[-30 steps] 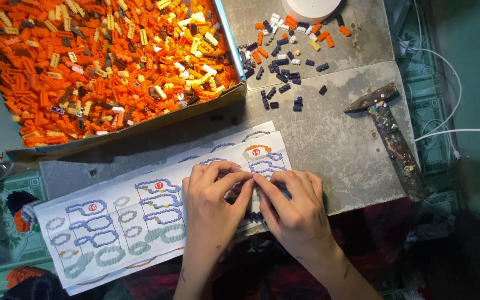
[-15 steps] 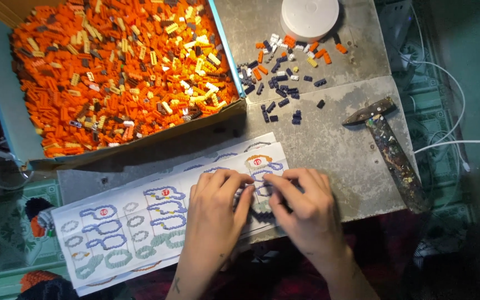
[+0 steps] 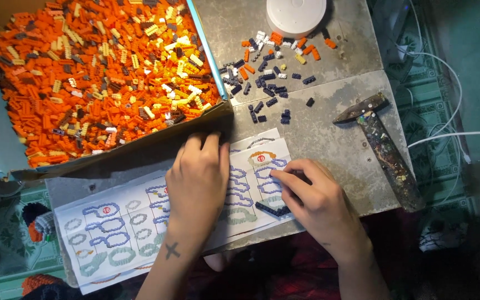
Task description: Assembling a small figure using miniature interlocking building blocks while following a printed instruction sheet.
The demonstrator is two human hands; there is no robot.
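dark brick strip [image 3: 272,209], flat on instruction sheet [image 3: 112,233]

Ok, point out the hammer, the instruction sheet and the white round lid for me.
hammer [image 3: 387,155], head view, on the middle of its handle.
instruction sheet [image 3: 112,233], head view, on its left printed half.
white round lid [image 3: 295,14], head view, on its top face.

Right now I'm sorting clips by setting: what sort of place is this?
Probably a home hobby spot: a low grey table with a box of tiny orange bricks, a picture instruction sheet under both hands, and a worn hammer.
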